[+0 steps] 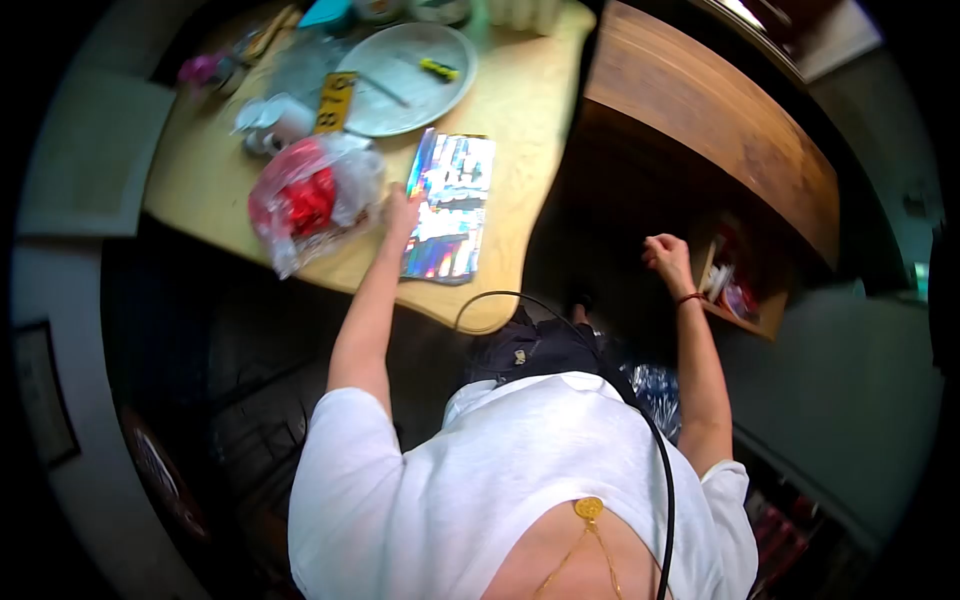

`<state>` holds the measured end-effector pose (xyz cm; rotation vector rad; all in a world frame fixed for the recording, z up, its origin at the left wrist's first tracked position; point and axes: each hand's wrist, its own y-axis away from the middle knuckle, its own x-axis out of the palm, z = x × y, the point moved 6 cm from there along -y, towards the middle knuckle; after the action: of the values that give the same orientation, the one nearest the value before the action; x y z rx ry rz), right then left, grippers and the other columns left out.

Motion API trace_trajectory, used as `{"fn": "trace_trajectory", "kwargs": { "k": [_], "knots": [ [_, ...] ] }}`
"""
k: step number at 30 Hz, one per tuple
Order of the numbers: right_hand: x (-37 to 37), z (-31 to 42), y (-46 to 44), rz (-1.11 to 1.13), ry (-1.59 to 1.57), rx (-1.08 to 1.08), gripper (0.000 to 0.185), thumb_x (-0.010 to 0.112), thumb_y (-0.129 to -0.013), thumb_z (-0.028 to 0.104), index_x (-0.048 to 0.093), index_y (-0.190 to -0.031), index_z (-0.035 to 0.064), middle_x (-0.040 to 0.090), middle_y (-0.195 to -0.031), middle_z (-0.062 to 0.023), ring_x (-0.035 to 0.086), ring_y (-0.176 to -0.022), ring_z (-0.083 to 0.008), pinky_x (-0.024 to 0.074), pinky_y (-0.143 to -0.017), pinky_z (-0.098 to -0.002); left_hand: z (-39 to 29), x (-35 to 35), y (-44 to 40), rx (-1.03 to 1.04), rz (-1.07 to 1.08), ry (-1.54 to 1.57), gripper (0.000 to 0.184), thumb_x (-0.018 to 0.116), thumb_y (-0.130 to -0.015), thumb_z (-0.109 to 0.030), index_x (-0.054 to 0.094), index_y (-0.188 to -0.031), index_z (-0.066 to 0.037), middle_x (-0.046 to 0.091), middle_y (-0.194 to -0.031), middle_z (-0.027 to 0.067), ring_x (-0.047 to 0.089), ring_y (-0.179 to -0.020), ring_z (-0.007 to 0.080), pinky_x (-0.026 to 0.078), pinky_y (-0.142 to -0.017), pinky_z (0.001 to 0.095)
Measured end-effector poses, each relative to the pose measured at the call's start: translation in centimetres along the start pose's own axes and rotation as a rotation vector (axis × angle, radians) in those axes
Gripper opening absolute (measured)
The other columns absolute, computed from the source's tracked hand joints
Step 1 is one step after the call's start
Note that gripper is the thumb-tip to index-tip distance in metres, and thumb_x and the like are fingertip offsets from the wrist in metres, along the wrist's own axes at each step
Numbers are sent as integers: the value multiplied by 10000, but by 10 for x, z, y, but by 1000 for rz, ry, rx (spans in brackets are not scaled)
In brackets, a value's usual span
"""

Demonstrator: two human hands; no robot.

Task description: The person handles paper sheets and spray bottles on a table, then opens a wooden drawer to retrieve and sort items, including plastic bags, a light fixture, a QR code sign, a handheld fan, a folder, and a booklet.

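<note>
Pale wooden tabletop bears a shiny packet near its edge, seemingly laid flat for easy reach; the left hand touches its side, grip unclear, while the right hand curls loosely closed near an open drawer

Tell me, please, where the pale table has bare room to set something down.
A bare strip of the pale table lies between the shiny pouch and the right edge, continuing beside the round plate. Left of the pouch is crowded: the left hand, plastic bag and yellow tag sit close together.
</note>
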<state>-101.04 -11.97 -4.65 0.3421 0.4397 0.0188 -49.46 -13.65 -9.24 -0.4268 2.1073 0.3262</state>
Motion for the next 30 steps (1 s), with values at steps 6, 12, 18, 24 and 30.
{"fn": "trace_trajectory", "kwargs": {
  "k": [6, 12, 18, 24, 30],
  "knots": [
    [-52, -100, 79, -284, -47, 200, 231, 542, -826, 216, 594, -771, -2, 583, -576, -58, 534, -478, -109, 426, -456, -242, -11, 12, 8, 177, -333, -477, 328, 503, -825, -344, 512, -996, -65, 537, -962, 153, 511, -889, 337, 408, -748, 444],
    [-154, -148, 82, -681, -21, 146, 236, 521, -816, 229, 608, -784, 13, 604, -600, -68, 566, -522, -146, 444, -512, -276, -25, 10, 10, 96, -320, -552, 388, 491, -827, -345, 487, -1090, -59, 505, -1054, 181, 476, -967, 360, 389, -801, 476],
    [-190, -208, 16, -368, -179, 151, 188, 519, -814, 153, 599, -768, -11, 598, -619, -52, 546, -554, -103, 426, -496, -232, -24, 15, 31, -158, -281, -407, 635, 595, -734, -342, 367, -1216, 3, 441, -1173, 227, 435, -1079, 368, 364, -894, 473],
    [-79, -32, -25, 178, -98, -212, 191, 574, -812, 169, 601, -866, -12, 607, -697, -56, 559, -646, -110, 459, -609, -240, -98, 58, 71, -272, 40, 493, 231, 586, -676, -107, 603, -863, 29, 628, -741, 141, 617, -659, 225, 480, -603, 324],
    [75, 120, 25, 634, 454, -764, 888, 740, -628, 335, 274, -1280, -46, 460, -1178, -239, 478, -1069, -354, 404, -892, -373, -223, 98, 144, -577, 93, 1219, 144, 583, -669, -37, 595, -778, 56, 602, -706, 86, 572, -587, 161, 464, -532, 300]
  ]
}}
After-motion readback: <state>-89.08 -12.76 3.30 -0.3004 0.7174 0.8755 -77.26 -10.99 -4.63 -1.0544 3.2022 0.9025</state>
